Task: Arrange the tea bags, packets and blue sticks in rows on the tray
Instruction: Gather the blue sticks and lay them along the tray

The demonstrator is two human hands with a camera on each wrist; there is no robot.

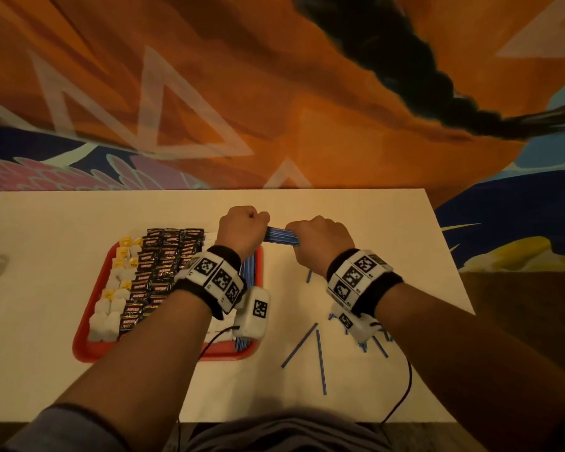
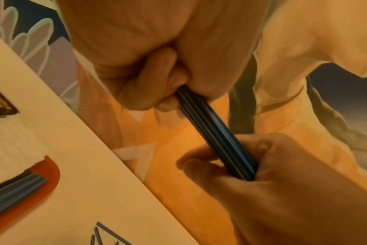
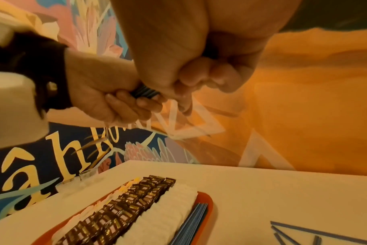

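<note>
Loose blue sticks (image 1: 320, 360) were scattered on the table (image 1: 388, 223) at 5 o'clock. At 9 o'clock, tea bags (image 1: 111, 301), dark packets (image 1: 163, 265) and laid sticks (image 1: 250, 272) were rowed on the red tray (image 1: 88, 340). A stick bundle (image 1: 279, 236) was gripped by curled fingers of the left hand (image 1: 242, 230) and right hand (image 1: 320, 243).

Loose sticks (image 1: 320, 362) right of tray (image 1: 88, 340)

Both ends of the stick bundle (image 1: 281, 237) vanish inside the left hand (image 1: 243, 228) and right hand (image 1: 318, 243). At six o'clock, forearms cover the tray (image 1: 92, 321) and some loose sticks (image 1: 377, 345); packet print is unreadable.
</note>
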